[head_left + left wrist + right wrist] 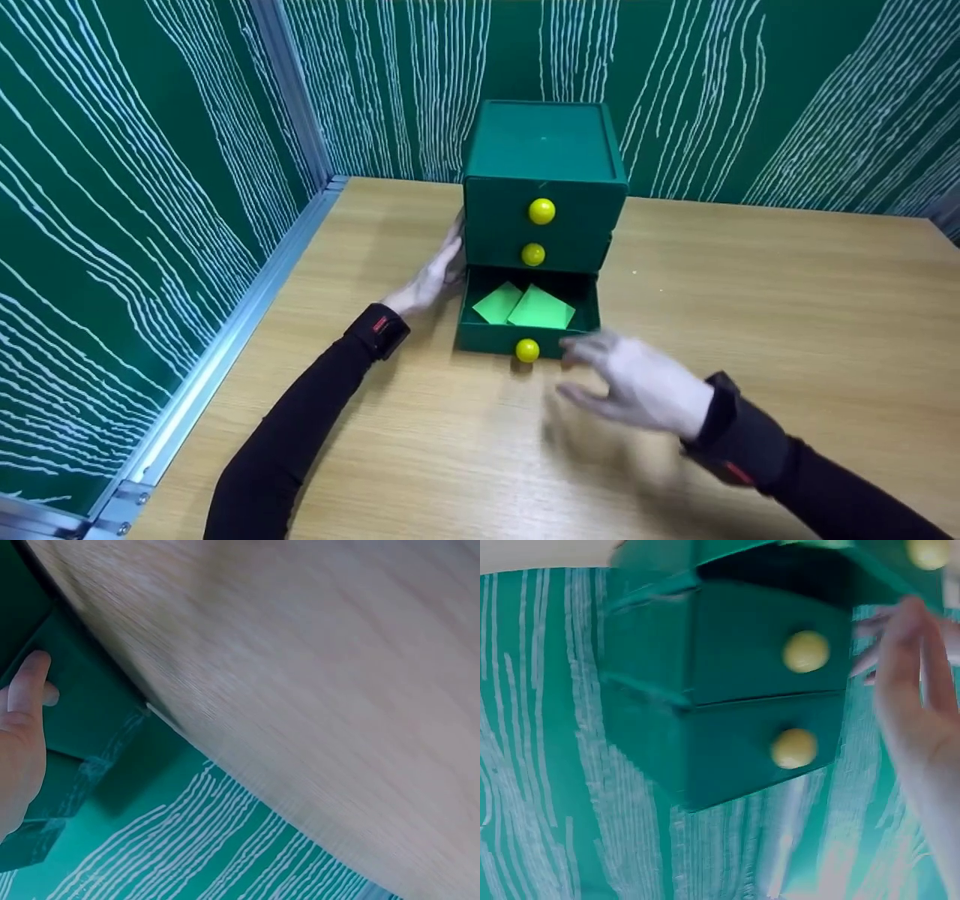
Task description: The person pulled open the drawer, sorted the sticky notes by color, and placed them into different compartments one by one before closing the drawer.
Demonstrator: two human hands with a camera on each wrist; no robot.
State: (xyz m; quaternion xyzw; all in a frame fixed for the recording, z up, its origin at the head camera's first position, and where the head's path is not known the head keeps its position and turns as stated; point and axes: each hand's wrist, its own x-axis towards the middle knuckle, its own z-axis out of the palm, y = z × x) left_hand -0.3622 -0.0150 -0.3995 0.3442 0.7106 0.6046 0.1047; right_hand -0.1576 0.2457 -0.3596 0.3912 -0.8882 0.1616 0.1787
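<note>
A green drawer cabinet (544,142) with yellow knobs stands on the table. Its bottom drawer (484,339) is pulled out, and two light green paper pieces (541,309) lie inside. My left hand (433,279) rests against the cabinet's left side; in the left wrist view its extended fingers (31,682) lie flat on that side. Just right of the yellow bottom knob (527,350) is my right hand (637,381), blurred, with thumb and fingers apart and nothing between them. Whether its fingertips touch the drawer front, I cannot tell.
Wooden table surface (780,315) spreads to the right of the cabinet. Behind it rises a green wall (510,52) with white wavy lines. A metal frame rail (217,322) runs along the table's left edge, beside another lined green panel (97,187).
</note>
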